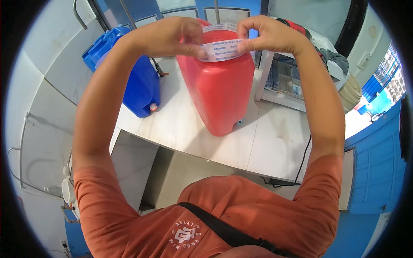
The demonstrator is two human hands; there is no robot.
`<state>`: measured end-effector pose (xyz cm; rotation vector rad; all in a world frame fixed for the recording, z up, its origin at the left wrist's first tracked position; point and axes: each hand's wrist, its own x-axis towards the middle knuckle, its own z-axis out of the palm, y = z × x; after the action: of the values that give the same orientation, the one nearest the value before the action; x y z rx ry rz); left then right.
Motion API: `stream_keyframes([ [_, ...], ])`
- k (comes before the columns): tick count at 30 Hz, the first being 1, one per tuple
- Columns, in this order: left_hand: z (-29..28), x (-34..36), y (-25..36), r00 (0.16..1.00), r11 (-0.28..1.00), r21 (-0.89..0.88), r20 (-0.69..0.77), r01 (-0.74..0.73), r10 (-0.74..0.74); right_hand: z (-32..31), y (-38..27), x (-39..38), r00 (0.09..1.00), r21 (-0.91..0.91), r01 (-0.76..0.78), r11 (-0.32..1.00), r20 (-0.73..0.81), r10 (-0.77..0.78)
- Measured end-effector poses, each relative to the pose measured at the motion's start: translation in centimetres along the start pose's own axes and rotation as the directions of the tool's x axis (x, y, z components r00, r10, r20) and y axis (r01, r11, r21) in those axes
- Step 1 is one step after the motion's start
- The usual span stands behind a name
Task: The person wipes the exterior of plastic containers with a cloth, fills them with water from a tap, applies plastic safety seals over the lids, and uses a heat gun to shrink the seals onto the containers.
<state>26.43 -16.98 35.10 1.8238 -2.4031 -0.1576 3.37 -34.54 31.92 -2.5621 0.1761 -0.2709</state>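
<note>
A tall red plastic water container (219,94) stands upright on the white tiled counter, with a small tap fitting low on its right side. Around its top runs a clear-white printed seal band (223,50). My left hand (185,36) pinches the band's left part between thumb and fingers. At the band's right end, my right hand (260,35) has its thumb pressed on the front and its fingers behind. The container's mouth is mostly hidden by the band and my hands.
Blue water containers (140,86) stand on the counter (275,142) to the left. On the right is a white shelf unit (284,90) with baskets inside and a grey cloth (337,60) on top. A black cable (303,161) hangs over the counter's front edge.
</note>
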Motion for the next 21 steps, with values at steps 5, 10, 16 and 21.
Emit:
stream_keyframes([
  [5,0.3,-0.1,1.9,0.989,0.971,0.232,-0.121,-0.058,0.088,3.2,1.3,-0.7,0.922,-0.156,0.22,0.963,-0.288,-0.257],
  [10,0.3,3.1,2.4,0.941,0.979,0.023,-0.273,-0.202,0.201,0.7,3.5,-0.8,0.949,-0.021,0.057,0.998,-0.311,-0.06],
  [16,2.5,6.9,0.6,0.998,0.998,0.068,-0.056,0.007,-0.003,-9.3,14.0,-4.5,0.649,-0.326,-0.707,0.628,-0.652,0.392],
  [21,1.1,6.4,-0.6,0.984,0.993,-0.077,-0.161,-0.084,0.071,-8.8,17.5,-4.5,0.623,-0.377,-0.781,0.498,-0.405,0.67],
])
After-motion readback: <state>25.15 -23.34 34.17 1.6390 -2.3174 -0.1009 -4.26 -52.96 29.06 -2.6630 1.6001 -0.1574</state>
